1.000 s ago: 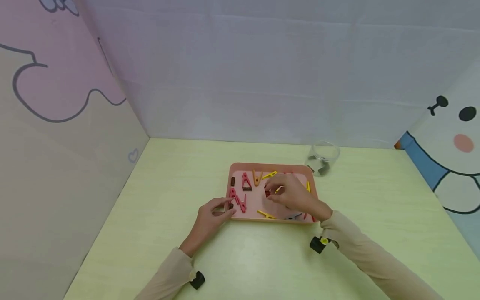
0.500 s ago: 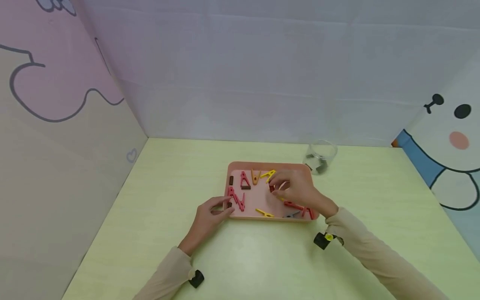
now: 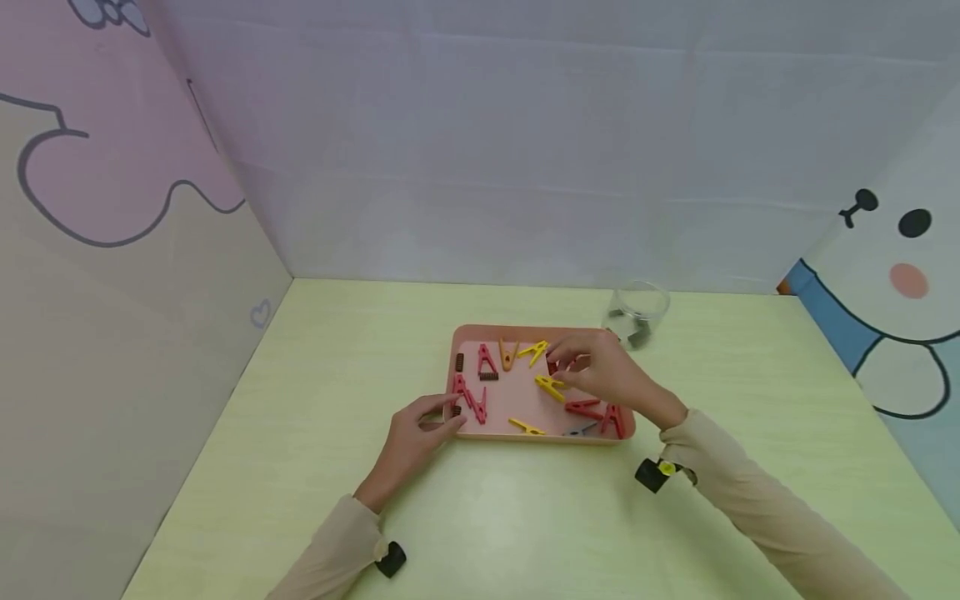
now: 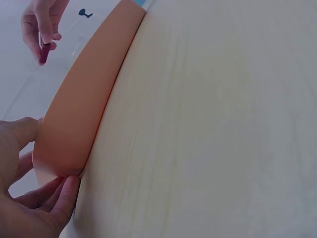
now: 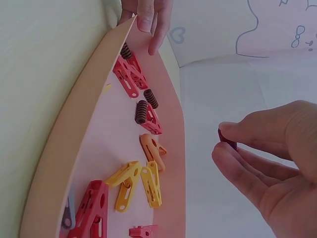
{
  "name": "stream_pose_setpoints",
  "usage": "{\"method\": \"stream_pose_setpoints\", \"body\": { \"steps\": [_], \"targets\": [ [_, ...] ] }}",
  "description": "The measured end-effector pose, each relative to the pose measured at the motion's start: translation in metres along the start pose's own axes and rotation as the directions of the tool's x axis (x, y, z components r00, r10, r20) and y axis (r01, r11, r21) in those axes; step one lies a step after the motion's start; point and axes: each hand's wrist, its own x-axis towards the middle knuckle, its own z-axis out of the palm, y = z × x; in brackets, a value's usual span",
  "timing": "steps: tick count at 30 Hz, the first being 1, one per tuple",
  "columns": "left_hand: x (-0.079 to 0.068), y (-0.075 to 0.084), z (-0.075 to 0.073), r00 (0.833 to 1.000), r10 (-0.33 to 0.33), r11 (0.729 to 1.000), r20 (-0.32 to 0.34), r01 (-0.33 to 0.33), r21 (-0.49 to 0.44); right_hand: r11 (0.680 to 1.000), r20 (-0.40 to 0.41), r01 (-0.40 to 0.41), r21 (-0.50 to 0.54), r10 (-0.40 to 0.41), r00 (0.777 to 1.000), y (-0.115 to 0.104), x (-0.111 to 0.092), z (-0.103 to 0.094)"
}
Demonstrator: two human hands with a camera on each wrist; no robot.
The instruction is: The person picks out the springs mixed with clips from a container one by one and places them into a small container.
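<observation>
My right hand (image 3: 603,367) is raised over the right half of the pink tray (image 3: 510,437), pinching a small dark-red ribbed cylinder (image 4: 44,53) between thumb and fingertips. In the right wrist view the fingers cover most of that piece. My left hand (image 3: 411,437) grips the tray's near left corner, fingers over the wall. Inside the tray lie several plastic clothespins: red ones (image 5: 94,210), yellow ones (image 3: 550,387), an orange one (image 3: 508,358) and a grey one (image 3: 579,430). Several brown ribbed cylinders (image 5: 141,112) lie toward its left end.
Behind the tray's far right corner stands a clear jar (image 3: 637,315) with dark grey pieces in it. The pale wooden table (image 3: 510,517) meets a white wall (image 3: 480,167) at the back, with cartoon-printed walls at both sides.
My right hand has moved right and a little away from me with the ribbed cylinder, uncovering a yellow clothespin and red ones. My left hand has stayed at the tray corner.
</observation>
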Motion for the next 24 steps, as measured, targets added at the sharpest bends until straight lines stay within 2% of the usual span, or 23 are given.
{"method": "stream_pose_setpoints", "body": {
  "steps": [6, 14, 21, 24],
  "targets": [
    [0.0, 0.001, 0.0, 1.0, -0.006, 1.0, -0.002, 0.006, 0.007, 1.0, -0.009, 0.009, 0.015, -0.009, 1.0, 0.002, 0.0, -0.009],
    [-0.001, 0.004, 0.001, 1.0, -0.005, 1.0, -0.01, 0.005, 0.009, 0.999, -0.016, -0.039, -0.016, 0.039, 0.999, 0.004, 0.001, -0.019],
    [-0.011, 0.034, -0.003, 1.0, 0.015, 1.0, -0.001, -0.015, 0.01, 0.997, -0.02, -0.061, -0.036, 0.06, 0.998, 0.006, 0.002, -0.025],
    [-0.011, 0.034, -0.004, 1.0, 0.022, 1.0, -0.001, -0.022, 0.014, 0.998, -0.026, -0.057, -0.041, 0.056, 0.998, 0.006, 0.003, -0.028]
  ]
}}
